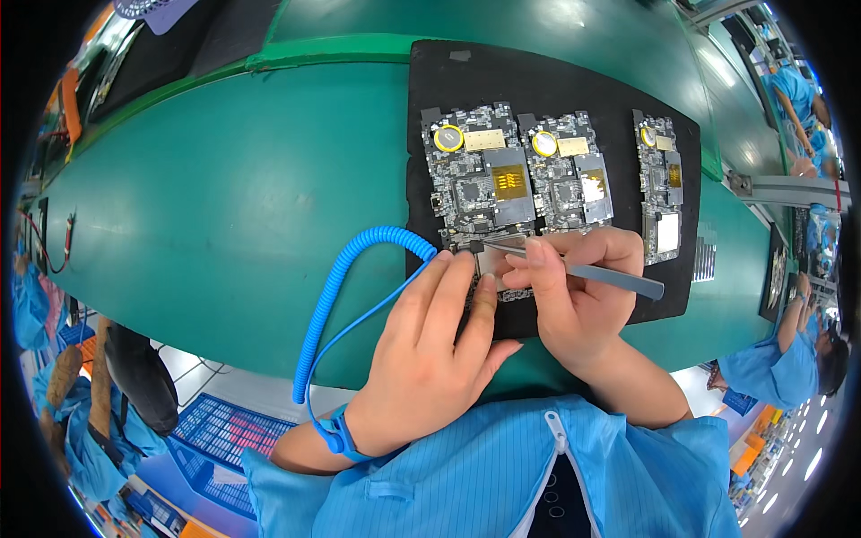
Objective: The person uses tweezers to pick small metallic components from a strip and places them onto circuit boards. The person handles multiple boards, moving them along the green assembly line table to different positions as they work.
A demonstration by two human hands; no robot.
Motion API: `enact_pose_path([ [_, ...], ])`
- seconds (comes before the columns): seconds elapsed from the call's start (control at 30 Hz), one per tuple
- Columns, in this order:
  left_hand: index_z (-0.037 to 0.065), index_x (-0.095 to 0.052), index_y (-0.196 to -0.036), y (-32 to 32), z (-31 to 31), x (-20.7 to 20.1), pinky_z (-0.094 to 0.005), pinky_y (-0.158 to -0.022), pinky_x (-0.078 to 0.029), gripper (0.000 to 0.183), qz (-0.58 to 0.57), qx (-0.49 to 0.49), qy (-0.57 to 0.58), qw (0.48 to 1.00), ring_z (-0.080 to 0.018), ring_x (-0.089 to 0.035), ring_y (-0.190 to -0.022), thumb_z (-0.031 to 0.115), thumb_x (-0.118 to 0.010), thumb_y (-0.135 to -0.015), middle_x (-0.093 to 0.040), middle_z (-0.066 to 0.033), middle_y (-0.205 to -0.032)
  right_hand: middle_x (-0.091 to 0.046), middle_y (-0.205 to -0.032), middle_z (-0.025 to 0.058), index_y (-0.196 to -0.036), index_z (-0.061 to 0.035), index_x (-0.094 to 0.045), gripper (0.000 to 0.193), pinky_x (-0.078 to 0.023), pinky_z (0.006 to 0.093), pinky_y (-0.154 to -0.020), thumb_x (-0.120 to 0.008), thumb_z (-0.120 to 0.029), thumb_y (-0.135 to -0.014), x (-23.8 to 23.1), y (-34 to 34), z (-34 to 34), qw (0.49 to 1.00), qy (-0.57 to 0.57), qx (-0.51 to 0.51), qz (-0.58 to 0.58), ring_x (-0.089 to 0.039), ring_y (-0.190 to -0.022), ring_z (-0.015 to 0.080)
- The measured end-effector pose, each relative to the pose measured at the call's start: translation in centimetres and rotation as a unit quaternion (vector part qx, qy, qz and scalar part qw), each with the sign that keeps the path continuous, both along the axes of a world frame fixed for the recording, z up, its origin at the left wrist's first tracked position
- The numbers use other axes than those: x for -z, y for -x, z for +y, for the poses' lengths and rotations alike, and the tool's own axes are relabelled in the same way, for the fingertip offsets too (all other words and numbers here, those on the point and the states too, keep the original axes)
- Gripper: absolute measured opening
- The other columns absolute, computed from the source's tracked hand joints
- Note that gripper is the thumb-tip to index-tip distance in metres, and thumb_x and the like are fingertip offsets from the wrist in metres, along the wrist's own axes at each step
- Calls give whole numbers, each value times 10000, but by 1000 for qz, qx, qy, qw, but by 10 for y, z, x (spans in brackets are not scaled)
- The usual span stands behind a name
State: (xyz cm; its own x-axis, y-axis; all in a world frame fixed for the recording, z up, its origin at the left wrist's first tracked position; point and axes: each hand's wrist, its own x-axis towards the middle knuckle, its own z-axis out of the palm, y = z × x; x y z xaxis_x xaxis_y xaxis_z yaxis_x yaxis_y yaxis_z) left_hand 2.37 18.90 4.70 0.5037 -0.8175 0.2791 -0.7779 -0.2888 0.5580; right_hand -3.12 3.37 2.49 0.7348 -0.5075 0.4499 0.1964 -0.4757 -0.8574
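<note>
My right hand grips a pair of grey metal tweezers, whose tips point left at the near part of the leftmost green-black circuit board. My left hand lies with its fingers stretched over that board's near end, fingertips touching it beside the tweezer tips. The fingers hide some of the board there. It carries a yellow-ringed coin cell and a gold-coloured patch. A blue wrist strap with a coiled blue cord is on my left wrist.
Two similar circuit boards, a middle one and a right one, lie on the same black mat. Beneath is a green tabletop with a raised green edge. A blue basket stands lower left. Other people work at both sides.
</note>
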Motion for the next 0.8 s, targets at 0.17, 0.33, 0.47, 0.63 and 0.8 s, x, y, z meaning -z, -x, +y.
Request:
enact_pose_path([
  [0.17, -44, -625, -1100, 5, 1, 9, -438, -906, -471, 514, -43, -16, 18, 999, -403, -528, -1117, 269, -759, -716, -535, -209, -1143, -655, -724, 92, -844, -20, -459, 260, -431, 200, -453, -716, -1, -805, 3, -2, 4, 1000, -8, -11, -8, -567, -550, 64],
  [0.33, -48, -636, -1072, 5, 0, 9, -431, -903, -474, 482, -67, -21, 14, 997, -386, -537, -1107, 258, -752, -718, -550, -200, -1123, -655, -724, 90, -845, -21, -461, 259, -446, 204, -446, -716, -6, -806, 4, -4, 6, 999, 30, -11, -10, -580, -544, 73],
  [0.47, -46, -634, -1075, 4, 0, 12, -433, -910, -466, 480, -76, -20, 16, 997, -379, -528, -1117, 252, -752, -718, -547, -199, -1129, -631, -696, 78, -846, -23, -457, 247, -454, 214, -419, -702, -6, -815, -3, -2, 5, 998, 61, -20, 6, -602, -523, 89],
  [0.63, -48, -569, -1166, -3, 10, -5, -436, -945, -433, 513, -23, 2, -28, 999, -390, -493, -1149, 217, -730, -757, -518, -202, -1185, -531, -604, 56, -909, -65, -338, 200, -420, 196, -383, -531, -14, -919, -56, 14, -4, 953, -286, 70, 69, -481, -419, 72],
  [0.8, -43, -477, -1267, -26, 28, -17, -360, -865, -471, 456, 85, -137, -39, 986, -282, -569, -1009, 143, -625, -877, -523, -196, -1211, -582, -686, 90, -994, 15, -521, 179, -267, 213, -366, -434, -108, -898, -64, 72, -140, 953, -218, 208, 30, -407, -420, 84],
])
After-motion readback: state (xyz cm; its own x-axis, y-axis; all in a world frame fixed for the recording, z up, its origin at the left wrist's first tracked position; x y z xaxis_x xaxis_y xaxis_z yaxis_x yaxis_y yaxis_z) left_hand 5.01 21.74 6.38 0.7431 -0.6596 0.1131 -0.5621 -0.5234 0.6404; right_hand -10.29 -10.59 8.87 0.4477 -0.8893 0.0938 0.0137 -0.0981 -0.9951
